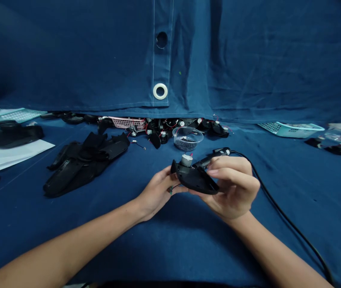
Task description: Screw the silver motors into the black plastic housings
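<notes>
Between my two hands, above the blue cloth, is a black curved plastic housing (194, 179). A small silver motor (186, 160) stands up at its left end. My left hand (158, 193) grips that left end, thumb and fingers closed round it, and a thin wire with a small green piece (170, 190) shows by the fingers. My right hand (233, 186) holds the right end, its fingers curled over the top edge. Just behind the housing lies a black electric screwdriver (215, 157) with a cable; my right fingers partly cover it.
A clear bowl (188, 139) of small dark screws stands behind my hands. Motors and black parts pile by a pink basket (128, 123). Black shells (88, 164) and white paper (17, 155) lie left; a teal basket (296, 130) is right. The black cable (281, 212) runs down the right side.
</notes>
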Demonstrator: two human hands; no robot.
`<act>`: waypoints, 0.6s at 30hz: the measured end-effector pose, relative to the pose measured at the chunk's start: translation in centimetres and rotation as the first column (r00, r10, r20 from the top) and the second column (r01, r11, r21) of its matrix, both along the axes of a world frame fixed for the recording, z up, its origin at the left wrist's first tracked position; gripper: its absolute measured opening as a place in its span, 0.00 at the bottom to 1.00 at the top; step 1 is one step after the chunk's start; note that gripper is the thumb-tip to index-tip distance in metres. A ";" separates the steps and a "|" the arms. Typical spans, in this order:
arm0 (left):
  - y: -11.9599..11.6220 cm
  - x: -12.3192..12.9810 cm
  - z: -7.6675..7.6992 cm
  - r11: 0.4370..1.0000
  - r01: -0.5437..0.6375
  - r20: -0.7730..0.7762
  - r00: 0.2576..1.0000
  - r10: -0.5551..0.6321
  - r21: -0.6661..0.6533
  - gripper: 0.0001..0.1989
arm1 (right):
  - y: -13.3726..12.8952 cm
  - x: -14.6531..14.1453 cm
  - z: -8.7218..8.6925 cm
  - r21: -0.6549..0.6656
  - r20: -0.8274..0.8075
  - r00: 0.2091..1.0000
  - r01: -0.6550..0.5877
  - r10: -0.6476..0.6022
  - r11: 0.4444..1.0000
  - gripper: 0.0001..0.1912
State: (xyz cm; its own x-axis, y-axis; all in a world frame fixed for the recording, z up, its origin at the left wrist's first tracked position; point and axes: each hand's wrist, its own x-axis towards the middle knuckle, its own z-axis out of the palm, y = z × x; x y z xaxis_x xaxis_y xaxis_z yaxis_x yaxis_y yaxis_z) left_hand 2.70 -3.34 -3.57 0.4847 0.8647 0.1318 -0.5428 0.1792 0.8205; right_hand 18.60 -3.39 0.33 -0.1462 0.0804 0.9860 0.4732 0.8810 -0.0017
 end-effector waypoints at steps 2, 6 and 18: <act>0.0 0.0 0.1 1.000 0.008 -0.005 1.000 -0.008 0.012 0.14 | 0.0 0.0 0.1 -0.006 0.026 0.999 -0.031 0.031 1.000 0.19; -0.1 0.1 0.6 1.000 0.002 -0.020 1.000 -0.001 0.025 0.13 | -0.2 0.0 0.2 -0.034 0.081 0.995 -0.057 0.059 0.998 0.19; 2.1 -0.9 0.0 0.987 -0.151 -0.218 0.963 0.161 0.058 0.19 | 0.8 1.4 1.1 -0.188 0.310 0.937 0.228 -0.162 0.955 0.15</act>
